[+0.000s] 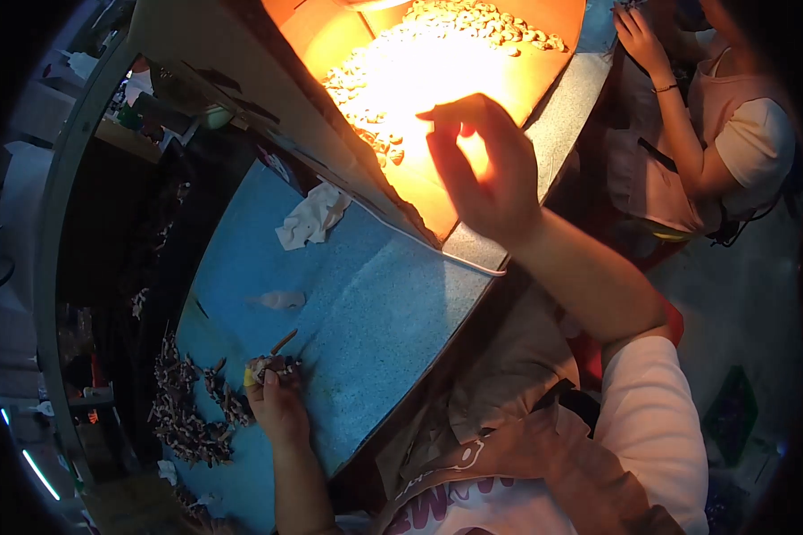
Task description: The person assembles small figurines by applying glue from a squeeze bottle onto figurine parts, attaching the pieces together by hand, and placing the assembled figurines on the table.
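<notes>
My right hand point(495, 183) is raised over the front of a brightly lit cardboard box point(437, 209), thumb and fingertips brought together in a pinch. Glare hides anything between those fingertips. Many small, curved, pale pieces point(482, 25) lie spread inside the box. Lower left, my left hand point(281, 412) grips a small dark twiggy cluster point(281, 364) with a brown stick poking up from it. A yellow covering point(248, 376) shows on one of its fingertips. Beside this hand is a heap of similar dark, twiggy pieces point(187, 406) on the blue tabletop point(375, 312).
A small translucent bottle point(281, 300) lies on the table, and a crumpled white tissue point(312, 217) rests against the box. A white cord point(473, 265) runs along the box's front edge. Another person point(705, 152) works at the upper right.
</notes>
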### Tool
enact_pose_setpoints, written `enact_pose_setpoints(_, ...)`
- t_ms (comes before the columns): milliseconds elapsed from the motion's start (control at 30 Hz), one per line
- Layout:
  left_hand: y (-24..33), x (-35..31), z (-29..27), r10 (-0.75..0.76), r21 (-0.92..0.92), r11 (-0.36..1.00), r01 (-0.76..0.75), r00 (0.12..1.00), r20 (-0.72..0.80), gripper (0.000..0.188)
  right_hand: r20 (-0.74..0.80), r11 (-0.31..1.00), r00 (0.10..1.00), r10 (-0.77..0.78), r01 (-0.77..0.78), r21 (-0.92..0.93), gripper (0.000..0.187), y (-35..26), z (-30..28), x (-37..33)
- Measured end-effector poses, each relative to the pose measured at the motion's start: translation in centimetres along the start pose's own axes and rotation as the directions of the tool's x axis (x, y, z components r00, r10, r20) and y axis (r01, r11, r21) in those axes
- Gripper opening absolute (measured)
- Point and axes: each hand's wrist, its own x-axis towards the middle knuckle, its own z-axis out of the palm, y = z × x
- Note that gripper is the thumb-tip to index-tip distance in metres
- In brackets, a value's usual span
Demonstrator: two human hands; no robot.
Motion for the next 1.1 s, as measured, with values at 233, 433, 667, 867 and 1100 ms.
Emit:
enact_pose_setpoints(233, -0.5, 0.2, 0.4, -0.008, 0.054, 0.999, 0.009, 1.0, -0.019, 0.026, 0.488, 0.743, 0.564, 0.666, -0.451, -0.494, 0.021, 8.1, 3.6, -0.8)
enact_pose_setpoints(433, -0.4, -0.3, 0.7, -0.032, 0.073, 0.997, 0.035, 0.999, -0.04, 0.026, 0.598, 0.796, 0.718, 0.356, 0.101, -0.596, 0.025, 9.0, 1.0, -1.3)
enact_pose_setpoints(667, 1.2, -1.3, 1.0, -0.1, 0.047, 0.994, 0.101, 0.995, -0.009, 0.03, 0.118, 0.987, 0.979, 0.163, -0.162, -0.02, 0.011, -2.4, -3.2, -2.8)
enact_pose_setpoints(867, 2.4, -1.5, 2.1, -0.159, -0.014, 0.987, 0.161, 0.984, 0.075, 0.033, 0.728, 0.942, 0.677, -0.109, -0.163, 0.293, 0.021, -9.5, 2.8, -3.3)
enact_pose_setpoints(1100, 2.6, -2.6, 2.1, -0.134, -0.137, 0.979, 0.153, 0.982, 0.135, 0.03, 0.782, 0.914, 0.58, -0.229, -0.149, 0.378, 0.026, -11.1, 11.5, -3.8)
